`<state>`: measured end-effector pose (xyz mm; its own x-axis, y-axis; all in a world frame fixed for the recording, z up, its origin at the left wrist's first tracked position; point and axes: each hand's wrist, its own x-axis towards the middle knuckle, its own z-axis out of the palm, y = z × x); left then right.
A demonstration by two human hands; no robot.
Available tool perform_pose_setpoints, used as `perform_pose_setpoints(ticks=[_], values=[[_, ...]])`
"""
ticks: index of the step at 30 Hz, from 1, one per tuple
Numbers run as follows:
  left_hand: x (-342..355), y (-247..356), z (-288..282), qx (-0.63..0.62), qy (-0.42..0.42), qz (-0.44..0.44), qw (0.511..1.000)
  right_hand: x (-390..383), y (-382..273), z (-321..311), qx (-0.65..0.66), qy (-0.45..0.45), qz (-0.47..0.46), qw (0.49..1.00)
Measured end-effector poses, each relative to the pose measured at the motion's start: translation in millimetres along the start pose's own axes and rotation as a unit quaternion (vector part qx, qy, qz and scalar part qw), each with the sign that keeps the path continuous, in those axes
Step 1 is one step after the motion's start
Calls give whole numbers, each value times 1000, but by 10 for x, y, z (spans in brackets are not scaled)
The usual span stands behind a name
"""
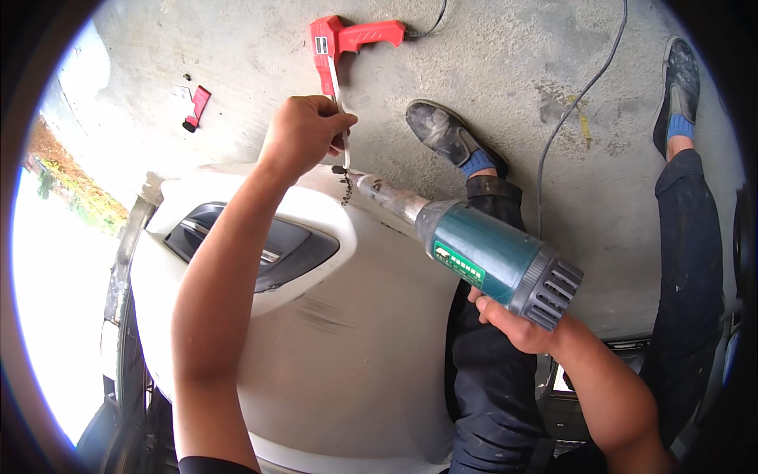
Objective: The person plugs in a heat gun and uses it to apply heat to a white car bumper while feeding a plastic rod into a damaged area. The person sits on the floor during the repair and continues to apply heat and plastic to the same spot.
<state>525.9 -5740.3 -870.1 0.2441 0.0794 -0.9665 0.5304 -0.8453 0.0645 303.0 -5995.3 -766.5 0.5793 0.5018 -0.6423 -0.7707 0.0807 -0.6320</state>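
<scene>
My left hand (308, 134) is closed, pinching a thin white plastic rod (347, 152) between thumb and fingers. The rod's lower end meets a dark, rough patch at the edge of a white car bumper (347, 340). Wavy dark marks (347, 189) run along the bumper just below that patch. A green hot air gun (482, 245) is held by my right hand (517, 324), which is closed beneath its rear end; most of its fingers are hidden. The gun's metal nozzle (387, 193) points left, its tip close beside the rod's end and the marks.
A red pistol-shaped tool (367, 33) lies on the concrete floor (489, 63) beyond my left hand. Further left is a small red-and-black object (197, 107). A grey cable (580, 99) crosses the floor. Legs in dark trousers with shoes (450, 130) flank the gun.
</scene>
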Motion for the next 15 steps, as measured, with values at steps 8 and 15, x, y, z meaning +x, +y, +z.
perform_pose_setpoints(ticks=[8,15], values=[[-8,-2,4,18,0,-5,1000,-49,188,134,-107,50,-124,985],[-15,8,13,42,4,-11,999,-44,101,145,19,40,-7,999]])
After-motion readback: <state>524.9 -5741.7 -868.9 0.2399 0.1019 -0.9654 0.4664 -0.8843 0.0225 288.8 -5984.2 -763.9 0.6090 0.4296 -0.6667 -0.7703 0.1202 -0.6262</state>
